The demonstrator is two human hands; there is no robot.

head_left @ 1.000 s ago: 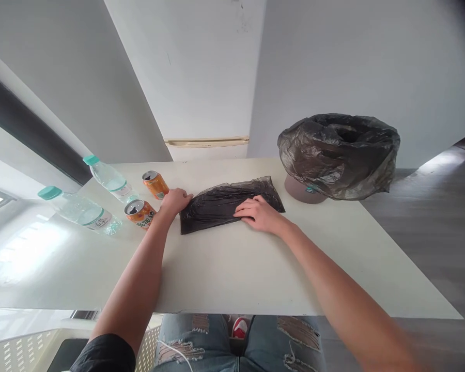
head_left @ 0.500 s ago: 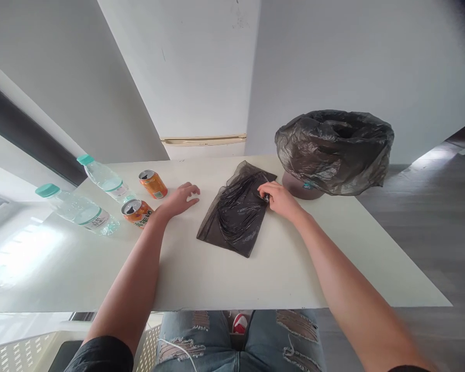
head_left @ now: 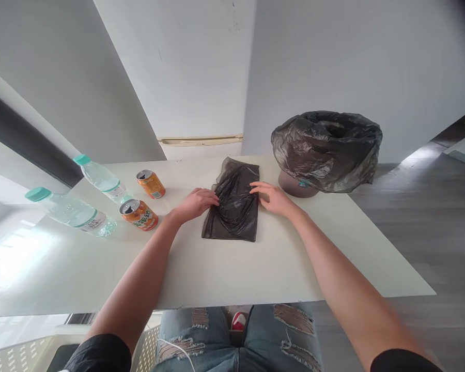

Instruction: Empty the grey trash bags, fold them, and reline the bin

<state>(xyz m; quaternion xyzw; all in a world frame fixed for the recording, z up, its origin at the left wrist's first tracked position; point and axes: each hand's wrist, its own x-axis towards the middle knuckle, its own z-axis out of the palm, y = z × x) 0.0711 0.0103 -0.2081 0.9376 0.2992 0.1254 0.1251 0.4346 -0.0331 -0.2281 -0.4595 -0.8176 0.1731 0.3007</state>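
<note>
1. Dark plastic bag, mid-frame on the pale counter: lying fairly flat, creased, edges roughly squared
2. Left hand, left of centre: fingers bent, tips on the bag's left edge; whether the grip pinches any film, cannot tell
3. Right hand, right of centre: grip loose, fingers spread at the bag's right edge, thumb apart, nothing clasped
4. Step in hand, my reading: smoothing or lining up the bag between both hands (surface wrinkled, upper left corner sheer)
5. Next move, as judged, calls for light, even fingertip pressure from both sides; film this thin would slip or bunch easily
6. Right of frame: brownish bin under a black liner, its mouth bunched
7. Left of frame: two orange cans, rear and front, the front one near the left wrist; two clear bottles, rear and front, beyond them, teal caps on
</note>
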